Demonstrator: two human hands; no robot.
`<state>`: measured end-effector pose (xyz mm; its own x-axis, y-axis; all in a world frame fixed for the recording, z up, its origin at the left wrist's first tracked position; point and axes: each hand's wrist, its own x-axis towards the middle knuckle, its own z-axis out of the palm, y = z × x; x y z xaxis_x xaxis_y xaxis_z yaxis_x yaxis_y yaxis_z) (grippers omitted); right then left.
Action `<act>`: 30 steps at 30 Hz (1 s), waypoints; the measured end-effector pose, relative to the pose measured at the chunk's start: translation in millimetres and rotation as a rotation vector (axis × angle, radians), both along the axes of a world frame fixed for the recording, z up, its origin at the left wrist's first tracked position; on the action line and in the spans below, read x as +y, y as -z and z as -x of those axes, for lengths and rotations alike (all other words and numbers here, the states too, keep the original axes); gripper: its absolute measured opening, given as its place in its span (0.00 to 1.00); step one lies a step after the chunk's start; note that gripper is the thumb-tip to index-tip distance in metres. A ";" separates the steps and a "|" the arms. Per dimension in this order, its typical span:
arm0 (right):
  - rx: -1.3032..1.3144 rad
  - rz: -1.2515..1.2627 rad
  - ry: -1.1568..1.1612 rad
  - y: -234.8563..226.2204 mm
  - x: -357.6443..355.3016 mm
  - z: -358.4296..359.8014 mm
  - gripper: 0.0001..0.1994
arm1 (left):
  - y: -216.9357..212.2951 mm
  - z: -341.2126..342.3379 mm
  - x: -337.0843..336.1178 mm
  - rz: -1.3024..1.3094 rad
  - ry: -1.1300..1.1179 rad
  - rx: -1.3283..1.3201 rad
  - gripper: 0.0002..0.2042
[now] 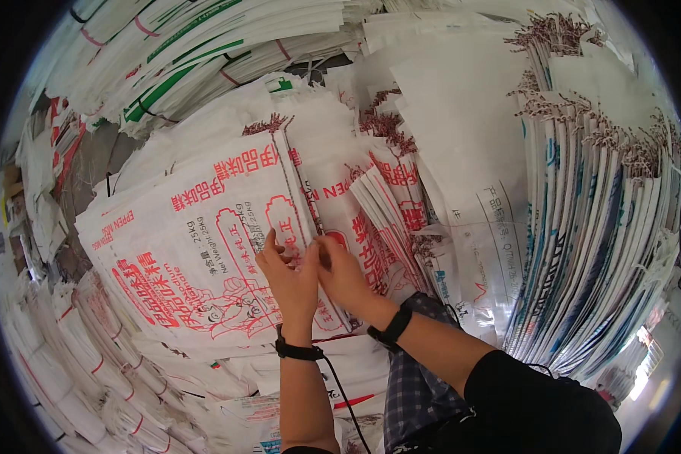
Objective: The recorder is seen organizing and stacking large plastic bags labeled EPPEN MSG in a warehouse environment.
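A white woven sack with red print (204, 250) lies flat on a pile in front of me, with a dark stitched seam along its right edge. Over that edge my hands come together, nearly touching at the thumbs. My left hand (289, 284) is raised above the sack, fingers bent and apart, with nothing visible in them. The fingers of my right hand (344, 276) are curled in a pinch beside the seam; whatever they hold, if anything, is hidden. Dark straps circle both wrists, and a black cable runs down from the left one.
Folded red-printed sacks (386, 219) lean just right of the hands. Beyond them is a large plain white sack (461, 129). A row of upright sacks with blue print (575, 227) fills the right side. Tied bundles (212, 45) are stacked far back, and more bundles (91, 356) lie left.
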<state>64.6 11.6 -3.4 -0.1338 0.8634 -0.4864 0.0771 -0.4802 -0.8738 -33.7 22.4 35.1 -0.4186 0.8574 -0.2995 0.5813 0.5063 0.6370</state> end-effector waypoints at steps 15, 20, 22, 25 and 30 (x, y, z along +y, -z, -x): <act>-0.098 0.043 -0.229 10.2 31.7 -32.0 0.24 | -225.3 30.0 19.2 -0.339 -0.537 -0.206 0.26; -0.212 -0.109 -0.074 39.8 44.6 -15.2 0.29 | -29.8 27.9 34.7 0.035 0.339 0.333 0.24; -0.198 -0.090 -0.105 35.5 44.7 -13.1 0.29 | 11.0 0.8 34.5 -0.022 0.340 0.404 0.25; -0.211 -0.112 -0.092 26.6 43.7 -12.5 0.26 | 25.0 -24.4 39.0 0.190 0.229 0.424 0.28; -0.145 -0.117 -0.045 28.1 39.9 -17.7 0.20 | 34.8 -26.9 42.7 0.218 0.230 0.378 0.29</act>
